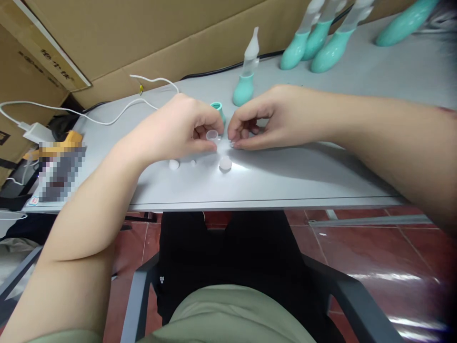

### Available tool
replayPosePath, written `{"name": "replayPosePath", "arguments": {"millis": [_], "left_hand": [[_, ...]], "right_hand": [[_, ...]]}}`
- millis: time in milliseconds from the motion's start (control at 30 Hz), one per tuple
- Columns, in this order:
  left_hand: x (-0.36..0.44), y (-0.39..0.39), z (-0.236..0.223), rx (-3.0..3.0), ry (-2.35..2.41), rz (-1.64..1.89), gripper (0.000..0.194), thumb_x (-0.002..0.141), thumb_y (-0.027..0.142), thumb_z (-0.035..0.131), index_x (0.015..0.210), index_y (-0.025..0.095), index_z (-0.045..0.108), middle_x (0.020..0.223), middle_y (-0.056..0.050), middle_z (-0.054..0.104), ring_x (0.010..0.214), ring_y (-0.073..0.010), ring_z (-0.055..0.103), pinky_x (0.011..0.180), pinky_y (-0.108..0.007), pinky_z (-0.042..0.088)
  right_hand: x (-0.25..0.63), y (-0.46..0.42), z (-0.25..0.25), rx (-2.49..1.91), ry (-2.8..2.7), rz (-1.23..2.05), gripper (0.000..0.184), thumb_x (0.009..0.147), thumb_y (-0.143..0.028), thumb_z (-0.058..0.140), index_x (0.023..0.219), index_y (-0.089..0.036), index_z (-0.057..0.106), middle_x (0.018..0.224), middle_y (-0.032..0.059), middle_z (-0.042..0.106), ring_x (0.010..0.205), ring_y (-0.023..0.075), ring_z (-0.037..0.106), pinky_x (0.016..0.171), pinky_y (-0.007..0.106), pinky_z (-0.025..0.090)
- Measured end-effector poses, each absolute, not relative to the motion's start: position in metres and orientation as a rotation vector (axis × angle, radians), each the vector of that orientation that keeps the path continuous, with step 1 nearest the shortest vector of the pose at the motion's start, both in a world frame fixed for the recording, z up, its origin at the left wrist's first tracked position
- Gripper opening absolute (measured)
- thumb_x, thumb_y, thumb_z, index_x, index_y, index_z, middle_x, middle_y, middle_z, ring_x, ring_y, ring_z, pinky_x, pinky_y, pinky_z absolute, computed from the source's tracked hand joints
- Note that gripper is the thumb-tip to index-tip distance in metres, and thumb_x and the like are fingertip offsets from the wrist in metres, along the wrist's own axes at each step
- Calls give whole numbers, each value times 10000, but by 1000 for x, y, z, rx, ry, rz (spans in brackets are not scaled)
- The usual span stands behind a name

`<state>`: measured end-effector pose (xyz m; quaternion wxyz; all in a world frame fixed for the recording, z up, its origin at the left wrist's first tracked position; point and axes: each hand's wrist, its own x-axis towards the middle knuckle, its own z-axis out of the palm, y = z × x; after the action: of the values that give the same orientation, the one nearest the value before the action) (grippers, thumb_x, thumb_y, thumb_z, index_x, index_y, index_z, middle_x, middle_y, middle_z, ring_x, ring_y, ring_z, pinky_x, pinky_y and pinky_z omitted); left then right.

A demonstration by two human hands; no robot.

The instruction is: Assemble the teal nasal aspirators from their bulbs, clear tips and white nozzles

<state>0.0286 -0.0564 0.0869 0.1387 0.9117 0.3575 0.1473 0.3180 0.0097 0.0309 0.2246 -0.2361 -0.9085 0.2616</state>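
Note:
My left hand (178,131) is curled around a small clear plastic cup-shaped part (213,136), held between thumb and fingers just above the grey table (285,176). My right hand (266,119) faces it a few centimetres away, fingertips pinched together on the tabletop; what they pinch is too small to name. A teal ring-shaped piece (217,107) shows just behind the two hands. Three small white round pieces lie on the table below my hands: one (173,165), a tiny one (193,163) and a larger disc (225,164).
A teal bulb with a clear nozzle (246,81) stands upright behind my hands. Several more like it (321,43) lie at the back right. White cables (107,114) and a charger (37,132) lie at the left. Cardboard boxes (143,38) wall the back. The table edge runs near my lap.

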Motion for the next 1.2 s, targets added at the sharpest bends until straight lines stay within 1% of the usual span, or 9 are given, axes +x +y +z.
{"name": "replayPosePath", "arguments": {"millis": [200, 333, 467, 567, 700, 833, 933, 1067, 1200], "left_hand": [[37, -56, 83, 2643, 1175, 329, 190, 941, 101, 940, 1069, 240, 923, 917, -17, 878, 849, -232, 824, 802, -382, 563], [33, -55, 83, 2584, 1153, 351, 242, 912, 145, 952, 1122, 262, 925, 947, -13, 874, 833, -227, 812, 801, -381, 594], [24, -52, 88, 2700, 1042, 677, 323, 815, 327, 1086, 1109, 312, 951, 1083, -59, 872, 868, -247, 757, 819, -426, 605], [21, -55, 91, 2771, 879, 913, 212, 876, 375, 1044, 1064, 323, 958, 1028, -53, 825, 803, -219, 692, 805, -433, 569], [29, -67, 92, 2773, 693, 620, 105, 973, 315, 965, 1077, 329, 979, 892, -25, 815, 684, -197, 617, 792, -444, 568], [39, -75, 90, 2821, 872, 204, 149, 1062, 227, 857, 1054, 317, 974, 995, -1, 932, 765, -208, 711, 838, -417, 561], [41, -77, 89, 2811, 886, 185, 198, 1074, 177, 817, 998, 287, 962, 923, 15, 920, 760, -198, 728, 815, -395, 528], [40, -75, 86, 2768, 887, 238, 173, 1072, 254, 889, 1212, 291, 984, 887, 13, 877, 779, -209, 778, 848, -378, 571], [43, -73, 81, 2782, 840, 245, 191, 1053, 191, 817, 974, 325, 927, 881, 32, 865, 760, -212, 772, 866, -396, 579]], "right_hand": [[318, 9, 37, -809, -2537, 756, 424, 744, 90, 1131, 929, -262, 982, 738, -110, 783, 658, 34, 679, 581, 143, 476], [330, 20, 41, -777, -2505, 726, 365, 843, 78, 1080, 963, -257, 999, 805, -94, 852, 659, 29, 745, 594, 104, 533], [335, 25, 40, -760, -2453, 670, 320, 901, 53, 1051, 938, -258, 990, 759, -103, 829, 613, 2, 698, 564, 70, 496], [333, 22, 42, -754, -2455, 680, 290, 925, 36, 1041, 952, -248, 994, 739, -113, 808, 579, -16, 638, 542, 69, 459], [331, 17, 43, -726, -2454, 678, 249, 967, -6, 1032, 934, -249, 985, 721, -124, 793, 570, -23, 625, 538, 69, 444], [331, 17, 42, -733, -2451, 665, 247, 977, -17, 1030, 947, -260, 993, 745, -120, 814, 577, -16, 646, 540, 71, 459], [332, 18, 40, -678, -2479, 645, 234, 978, -41, 1029, 964, -273, 995, 747, -129, 812, 590, -7, 661, 543, 71, 469], [332, 17, 40, -673, -2491, 644, 198, 1003, -77, 1007, 984, -273, 1000, 759, -119, 814, 615, 6, 670, 548, 89, 476], [332, 16, 41, -718, -2463, 678, 211, 975, -57, 1016, 978, -267, 1005, 760, -93, 810, 632, 21, 663, 544, 136, 464]]}}
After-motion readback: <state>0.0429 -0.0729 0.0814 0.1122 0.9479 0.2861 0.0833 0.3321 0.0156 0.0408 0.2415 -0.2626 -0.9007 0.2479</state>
